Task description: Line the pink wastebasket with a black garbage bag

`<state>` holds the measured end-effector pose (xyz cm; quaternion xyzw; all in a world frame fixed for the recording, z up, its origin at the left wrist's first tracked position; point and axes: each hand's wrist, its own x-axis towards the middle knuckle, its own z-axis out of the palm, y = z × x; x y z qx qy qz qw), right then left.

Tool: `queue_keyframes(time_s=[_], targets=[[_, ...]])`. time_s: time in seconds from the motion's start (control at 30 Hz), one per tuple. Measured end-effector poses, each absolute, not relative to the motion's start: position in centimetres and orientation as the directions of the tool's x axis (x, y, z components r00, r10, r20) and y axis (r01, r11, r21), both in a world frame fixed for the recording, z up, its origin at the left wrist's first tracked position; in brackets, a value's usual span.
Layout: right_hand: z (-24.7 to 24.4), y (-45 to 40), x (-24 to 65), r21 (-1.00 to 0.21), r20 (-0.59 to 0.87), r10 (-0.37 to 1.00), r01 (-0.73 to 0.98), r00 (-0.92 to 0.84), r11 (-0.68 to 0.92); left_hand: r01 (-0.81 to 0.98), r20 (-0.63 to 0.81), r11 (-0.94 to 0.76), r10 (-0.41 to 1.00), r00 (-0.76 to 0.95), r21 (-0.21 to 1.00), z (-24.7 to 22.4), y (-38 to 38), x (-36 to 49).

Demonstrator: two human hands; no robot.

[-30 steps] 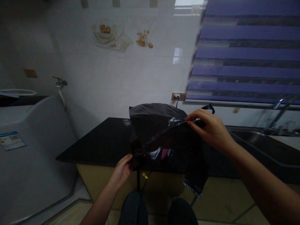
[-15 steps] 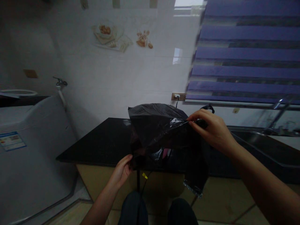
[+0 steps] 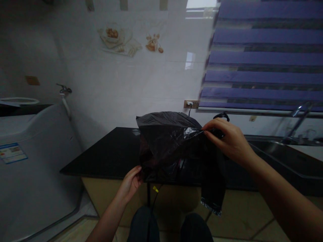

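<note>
A black bag is stretching between the left hand, pinching low, and the right hand, pinching higher.

The black plastic bag covers the middle of the desk, hiding what lies behind it. The left edge cuts off the white appliance, whose label is too small to read; the right edge crops the sink and the purple blind.
</note>
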<state>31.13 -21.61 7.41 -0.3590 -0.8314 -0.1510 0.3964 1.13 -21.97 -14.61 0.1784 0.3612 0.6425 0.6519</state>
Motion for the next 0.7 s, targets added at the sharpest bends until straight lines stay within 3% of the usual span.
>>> queue_keyframes(time_s=[0.43, 0.7], targets=[[6.83, -21.48, 31.18, -0.113, 0.75, 0.544, 0.737, -0.376, 0.666, -0.681, -0.26, 0.124, 0.96, -0.101, 0.722, -14.11, -22.18, 1.16], [6.72, -21.26, 30.73, -0.111, 0.757, 0.525, 0.715, -0.389, 0.69, -0.487, -0.114, 0.026, 0.982, -0.153, 0.873, -14.32, -22.6, 0.6]])
